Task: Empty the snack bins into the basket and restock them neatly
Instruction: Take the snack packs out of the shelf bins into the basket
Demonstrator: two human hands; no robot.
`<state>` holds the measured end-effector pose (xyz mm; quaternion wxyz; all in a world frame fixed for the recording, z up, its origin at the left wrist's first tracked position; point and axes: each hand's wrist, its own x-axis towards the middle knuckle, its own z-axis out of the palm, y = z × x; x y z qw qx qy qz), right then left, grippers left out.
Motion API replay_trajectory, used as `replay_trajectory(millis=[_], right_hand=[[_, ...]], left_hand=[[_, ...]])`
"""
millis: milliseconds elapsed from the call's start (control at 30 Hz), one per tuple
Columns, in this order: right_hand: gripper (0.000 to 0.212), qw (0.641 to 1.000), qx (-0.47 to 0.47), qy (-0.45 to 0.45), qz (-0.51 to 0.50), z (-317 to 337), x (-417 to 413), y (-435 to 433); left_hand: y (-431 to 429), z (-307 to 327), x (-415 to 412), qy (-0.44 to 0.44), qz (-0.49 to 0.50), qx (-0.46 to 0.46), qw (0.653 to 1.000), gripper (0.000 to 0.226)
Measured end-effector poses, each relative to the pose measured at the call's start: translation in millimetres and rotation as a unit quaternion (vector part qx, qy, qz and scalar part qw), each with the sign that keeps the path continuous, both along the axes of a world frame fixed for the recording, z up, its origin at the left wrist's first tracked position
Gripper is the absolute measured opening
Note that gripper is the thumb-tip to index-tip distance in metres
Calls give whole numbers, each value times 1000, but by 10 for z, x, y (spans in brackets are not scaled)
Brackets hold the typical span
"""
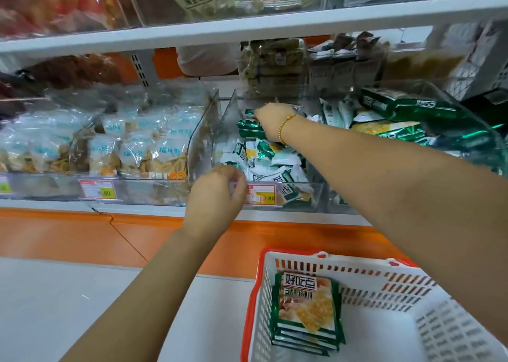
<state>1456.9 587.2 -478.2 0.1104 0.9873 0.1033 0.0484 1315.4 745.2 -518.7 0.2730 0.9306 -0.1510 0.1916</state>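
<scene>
Basket [261,306] (white, red-rimmed) holds stacked packets [305,306] against its left wall. Left hand [217,194], fingers curled at the front rim of the clear bin [308,194], probably steadies it; grip cannot be told. Farther in, right hand [270,122] clasps a green packet [248,129] for removal.

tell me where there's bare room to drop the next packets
The white slotted plastic basket: its floor is bare from the stack of green-and-white snack packets along its left wall across to the right wall. Crowded: the clear plastic bin, heaped with small packets, where the right hand grips a green packet.
</scene>
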Motion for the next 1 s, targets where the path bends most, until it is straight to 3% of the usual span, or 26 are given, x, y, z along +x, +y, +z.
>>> replay_trajectory(millis=[167,367,467,533,567,633,700,767,833,900,1000], right_hand=[[50,1000,-11,8,-7,-28,17,108],[29,999,12,-41,-19,23,-180,168],[31,997,35,-69,-7,198,-334,234],[34,994,44,-98,9,317,-505,217],[35,992,50,-118,20,346,-609,173],[41,984,67,-157,48,344,-854,28],[46,974,95,-186,91,293,-1146,-171],[44,945,136,-241,173,222,-1455,-382],[39,902,145,-323,246,152,-1700,-593],[34,876,130,-359,293,101,-1863,-784],[34,876,108,-347,318,56,-1953,-1066]], left_hand=[[-49,21,-30,16,20,-8,1000,21],[-25,18,-126,69,26,-69,995,26],[-26,28,-159,94,24,-162,982,23],[-71,96,-139,151,37,-330,931,17],[-98,160,-130,198,36,-448,871,18],[-122,270,-109,291,-1,-644,707,26],[-117,330,-131,379,-50,-721,578,52],[-148,346,-181,426,-88,-744,506,73],[-243,371,-229,435,-123,-748,486,71],[-372,410,-280,447,-154,-722,505,53],[-580,443,-350,464,-160,-680,544,36]])
